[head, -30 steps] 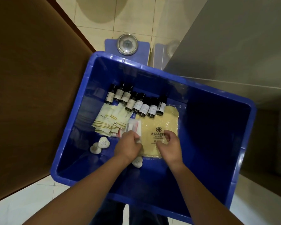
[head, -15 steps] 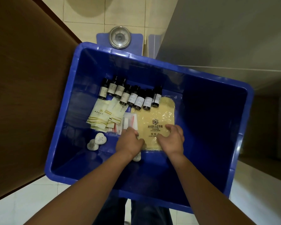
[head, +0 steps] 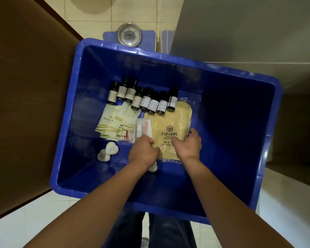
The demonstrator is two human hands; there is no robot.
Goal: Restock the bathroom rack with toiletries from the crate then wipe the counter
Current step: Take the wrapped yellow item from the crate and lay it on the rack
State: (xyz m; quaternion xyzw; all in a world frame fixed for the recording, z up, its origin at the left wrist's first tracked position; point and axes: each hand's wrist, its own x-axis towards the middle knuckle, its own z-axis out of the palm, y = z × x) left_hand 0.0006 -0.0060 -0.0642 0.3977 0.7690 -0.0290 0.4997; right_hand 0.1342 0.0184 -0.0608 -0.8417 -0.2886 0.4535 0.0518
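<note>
A big blue crate (head: 68,122) stands on the tiled floor below me. Inside lie several dark small bottles (head: 143,100) in a row, cream sachets (head: 113,122), white-and-red packets (head: 141,127), white heart-shaped soaps (head: 111,149) and a yellow cloth in a clear printed bag (head: 172,122). My left hand (head: 143,152) grips the bag's near left edge with curled fingers. My right hand (head: 188,144) holds its near right edge, fingers curled over it. Another soap (head: 153,167) peeks out under my left wrist.
A brown wooden door or panel (head: 25,86) runs along the crate's left. A round metal drain cover (head: 129,36) on blue mats lies beyond the crate. A grey wall (head: 240,33) rises at the right. My legs show below the crate.
Both hands have stayed at the near end of the yellow bag, the right hand's fingers closing further over its edge. The camera has shifted slightly.
</note>
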